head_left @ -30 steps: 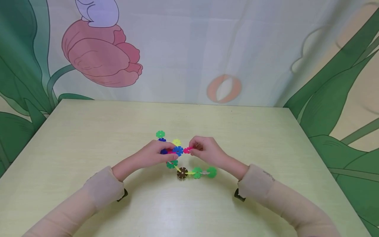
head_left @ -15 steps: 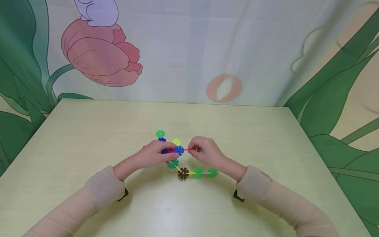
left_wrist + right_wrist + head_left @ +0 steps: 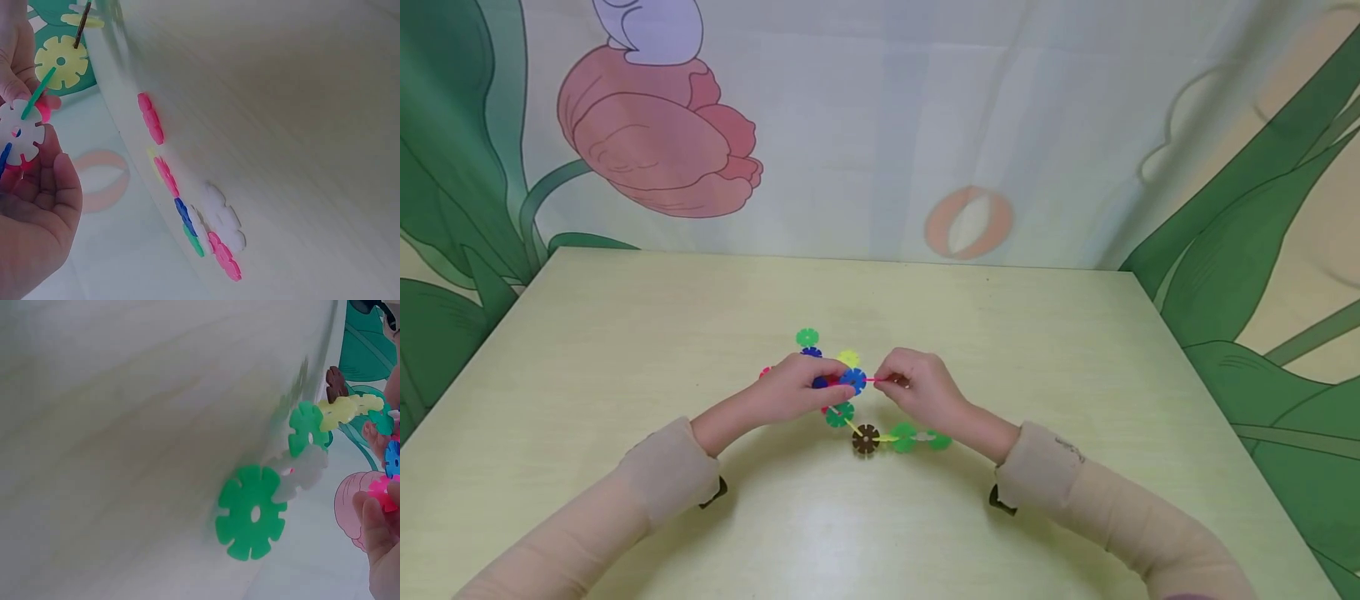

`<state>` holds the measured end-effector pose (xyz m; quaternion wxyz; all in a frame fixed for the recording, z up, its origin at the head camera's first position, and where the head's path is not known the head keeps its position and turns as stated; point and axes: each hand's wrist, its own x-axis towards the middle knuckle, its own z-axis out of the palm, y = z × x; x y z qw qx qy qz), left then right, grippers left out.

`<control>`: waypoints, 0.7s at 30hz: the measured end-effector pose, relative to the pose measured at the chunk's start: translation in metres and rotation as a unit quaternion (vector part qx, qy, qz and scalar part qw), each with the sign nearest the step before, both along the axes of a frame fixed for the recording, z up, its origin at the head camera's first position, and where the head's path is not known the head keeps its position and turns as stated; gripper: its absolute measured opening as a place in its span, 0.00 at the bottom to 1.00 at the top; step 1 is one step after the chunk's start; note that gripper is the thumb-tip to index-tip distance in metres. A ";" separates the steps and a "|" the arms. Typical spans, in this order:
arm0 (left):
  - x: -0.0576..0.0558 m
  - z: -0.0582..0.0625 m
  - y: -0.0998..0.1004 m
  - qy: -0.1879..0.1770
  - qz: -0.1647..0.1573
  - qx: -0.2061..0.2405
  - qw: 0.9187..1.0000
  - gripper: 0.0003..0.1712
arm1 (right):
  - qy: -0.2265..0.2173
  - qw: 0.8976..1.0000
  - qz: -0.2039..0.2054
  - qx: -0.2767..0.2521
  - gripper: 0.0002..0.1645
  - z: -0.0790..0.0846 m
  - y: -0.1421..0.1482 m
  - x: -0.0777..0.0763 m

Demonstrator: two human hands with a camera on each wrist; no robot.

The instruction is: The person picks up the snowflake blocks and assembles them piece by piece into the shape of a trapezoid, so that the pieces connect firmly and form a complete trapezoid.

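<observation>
My left hand [image 3: 793, 388] holds a linked chain of notched plastic snowflake discs, its thumb and fingers around the blue disc [image 3: 853, 382]. Between the fingers of my right hand [image 3: 928, 390] is a pink disc [image 3: 871, 380], edge-on and right at the blue disc's side. In the right wrist view the pink disc [image 3: 382, 492] overlaps the blue disc [image 3: 392, 459]. From the left hand the chain runs down through a teal disc [image 3: 839, 415] and a brown disc [image 3: 866, 439] to a green disc [image 3: 903, 437] and more pieces rightward. My left fingers hide part of the chain.
Beyond the left hand are a green disc [image 3: 807, 337], a dark blue disc [image 3: 811, 353] and a yellow disc [image 3: 848, 357]. The left wrist view has a pink disc [image 3: 150, 119] and several other discs on the tabletop [image 3: 662, 317]. A printed curtain [image 3: 820, 125] hangs behind.
The pink disc in my right hand has turned from showing its face to edge-on. My right wrist has shifted slightly left; my left hand keeps its hold on the chain.
</observation>
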<state>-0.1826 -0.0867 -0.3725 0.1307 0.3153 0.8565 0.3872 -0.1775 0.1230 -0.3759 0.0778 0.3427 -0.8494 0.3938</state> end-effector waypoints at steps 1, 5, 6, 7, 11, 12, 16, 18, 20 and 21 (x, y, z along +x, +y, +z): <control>0.000 0.000 0.000 0.001 0.001 0.000 1.000 0.11 | 0.003 1.000 0.000 -0.005 0.04 -0.001 0.000 0.000; 0.000 0.000 0.001 0.001 0.001 0.000 1.000 0.13 | 0.011 1.000 -0.001 -0.025 0.04 -0.005 -0.001 0.002; 0.000 0.000 0.001 -0.001 0.001 0.000 1.000 0.13 | 0.010 1.000 -0.002 -0.030 0.04 -0.006 -0.001 0.002; -0.001 0.000 0.001 -0.002 -0.001 -0.001 1.000 0.14 | 0.009 0.999 -0.001 -0.036 0.04 -0.007 -0.001 0.002; -0.001 0.002 0.001 -0.013 -0.006 0.001 1.000 0.14 | 0.011 0.998 0.003 -0.058 0.05 -0.010 -0.001 0.003; -0.001 0.002 0.001 -0.015 -0.005 0.002 1.000 0.13 | 0.017 0.998 0.005 -0.062 0.05 -0.010 -0.001 0.003; -0.003 0.003 0.002 -0.019 -0.015 0.010 1.000 0.13 | 0.070 0.995 0.019 -0.068 0.08 -0.012 0.000 0.002; -0.003 0.003 0.002 -0.020 -0.024 0.013 0.999 0.12 | 0.106 0.992 0.029 -0.061 0.09 -0.013 0.000 0.002; -0.003 0.004 0.003 -0.021 -0.032 0.014 0.999 0.11 | 0.135 0.989 0.037 -0.051 0.10 -0.013 0.000 0.003; -0.003 0.004 0.003 -0.021 -0.034 0.015 0.999 0.11 | 0.144 0.988 0.039 -0.047 0.10 -0.013 0.000 0.003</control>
